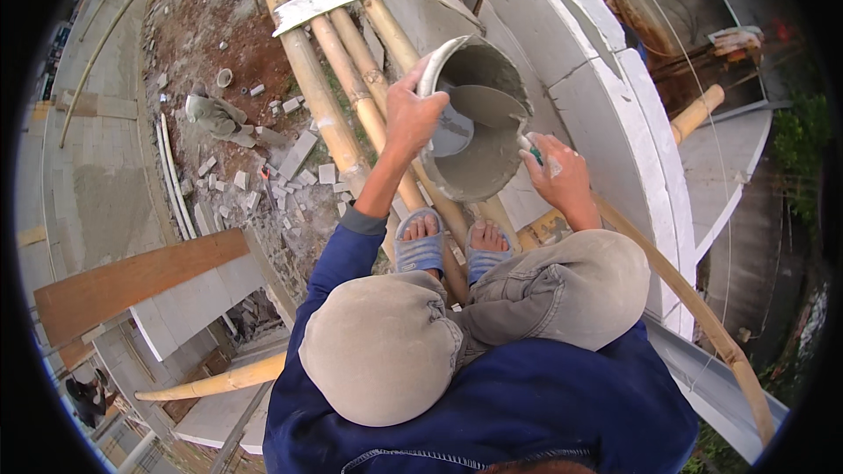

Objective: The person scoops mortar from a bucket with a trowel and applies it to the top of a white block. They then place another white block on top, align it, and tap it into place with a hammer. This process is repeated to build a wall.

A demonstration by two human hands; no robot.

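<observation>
My left hand [416,114] is closed on the left rim of a mortar bucket [479,171], its inside coated in wet grey mortar. The bucket is tilted, its mouth turned up toward me. Inside lies pale, watery liquid [452,130]. My right hand [560,177], smeared with white, is closed around the handle of a trowel [490,105] at the bucket's right edge. A bit of green shows by the fingers; the mortar-covered blade reaches into the bucket.
I squat in blue sandals [419,252] on bamboo poles [338,88], high above rubble-strewn ground. A white block wall [606,123] rises along my right, mortar on its top. Far below, a person [215,116] stands by a small bucket [225,77]. A bamboo pole [685,298] crosses at right.
</observation>
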